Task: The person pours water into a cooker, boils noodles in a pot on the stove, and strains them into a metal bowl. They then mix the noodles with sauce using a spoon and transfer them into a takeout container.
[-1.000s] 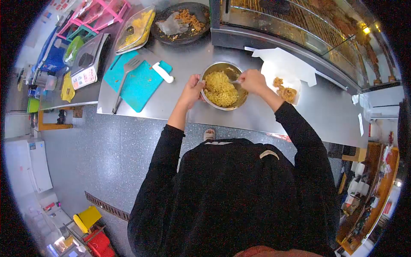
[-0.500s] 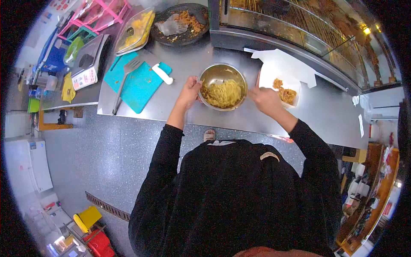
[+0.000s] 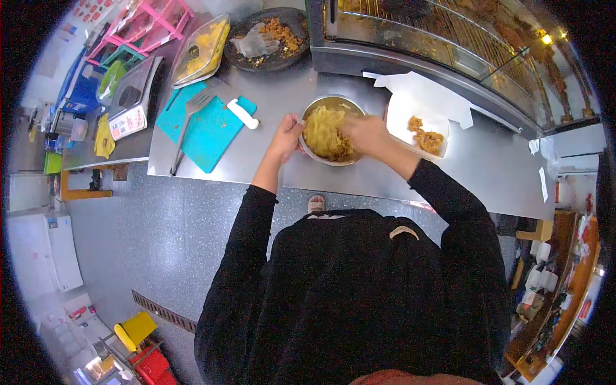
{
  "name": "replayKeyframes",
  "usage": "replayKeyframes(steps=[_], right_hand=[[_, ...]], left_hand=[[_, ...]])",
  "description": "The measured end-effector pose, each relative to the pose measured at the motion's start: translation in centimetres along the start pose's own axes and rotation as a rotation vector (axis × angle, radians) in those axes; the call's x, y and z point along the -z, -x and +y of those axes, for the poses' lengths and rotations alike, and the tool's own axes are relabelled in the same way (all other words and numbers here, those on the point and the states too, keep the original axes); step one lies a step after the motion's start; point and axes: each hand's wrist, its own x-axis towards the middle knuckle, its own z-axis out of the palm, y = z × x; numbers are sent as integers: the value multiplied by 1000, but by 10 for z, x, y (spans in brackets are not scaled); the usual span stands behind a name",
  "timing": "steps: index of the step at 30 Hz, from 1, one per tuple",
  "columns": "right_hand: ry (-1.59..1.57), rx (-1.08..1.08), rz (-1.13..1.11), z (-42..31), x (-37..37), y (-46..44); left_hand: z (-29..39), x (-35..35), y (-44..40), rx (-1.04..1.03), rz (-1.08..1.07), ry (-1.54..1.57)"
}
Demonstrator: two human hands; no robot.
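A round metal mixing bowl (image 3: 319,158) full of yellow noodle-like strands (image 3: 323,128) sits near the counter's front edge. Its left rim is gripped by my left hand (image 3: 287,135), thumb on top. Over the right side of the bowl, my right hand (image 3: 366,133) is curled closed above the strands; what it holds, if anything, is hidden and blurred. To the right stands an open white takeaway box (image 3: 398,115) with fried, golden-brown pieces (image 3: 428,140) inside.
Left of the bowl lie a teal cutting board (image 3: 204,138), a slotted spatula (image 3: 186,125) and a white-handled tool (image 3: 244,114). Behind are a black pan (image 3: 266,64) of crumbs and a clear tub (image 3: 202,48). A glass display cabinet (image 3: 417,54) borders the back right.
My right hand has moved left from beside the bowl's right rim to over its contents. The strands have shifted up and left in the bowl. My left hand keeps its grip.
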Motion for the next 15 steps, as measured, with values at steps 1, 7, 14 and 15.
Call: replayKeyframes(steps=[1, 7, 14, 15], right_hand=[[-62, 28, -55, 1, -1, 5], [110, -106, -183, 13, 0, -16], [35, 177, -136, 37, 15, -4], [149, 83, -192, 41, 18, -5]], left_hand=[[0, 5, -1, -14, 63, -6], [3, -5, 7, 34, 25, -5], [-1, 16, 2, 26, 18, -25], [1, 11, 5, 30, 18, -24]])
